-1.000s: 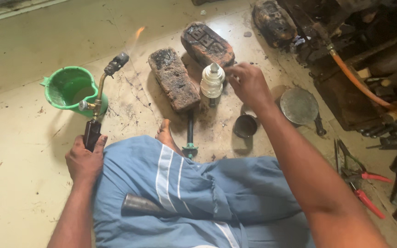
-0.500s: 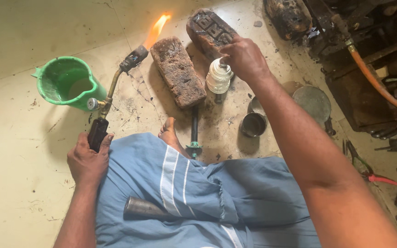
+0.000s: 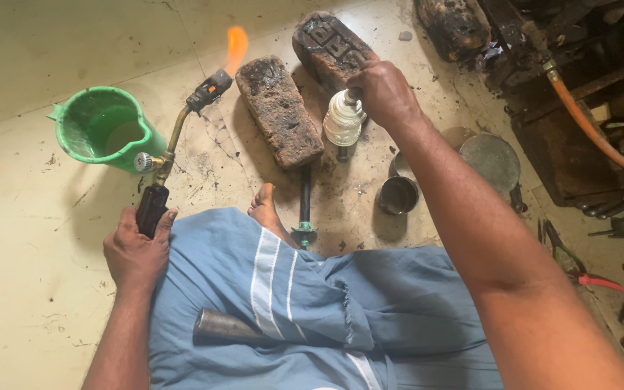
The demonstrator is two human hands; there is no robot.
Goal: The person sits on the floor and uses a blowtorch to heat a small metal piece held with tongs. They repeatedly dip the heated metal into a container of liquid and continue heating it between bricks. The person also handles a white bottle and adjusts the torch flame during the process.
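Left hand (image 3: 137, 249) grips the black handle of a gas torch (image 3: 175, 137), its orange flame (image 3: 236, 45) already lit and pointing up and away, touching nothing. Across the blue cloth (image 3: 312, 310) on the lap lies a grey metal tube (image 3: 225, 326). Farther out, the right hand (image 3: 384, 92) is clenched around the top of a pale ribbed piece (image 3: 344, 121), held upright just beside two charred bricks (image 3: 279, 110) on the floor; no heating of it shows yet. A green jug (image 3: 102, 128) stands left
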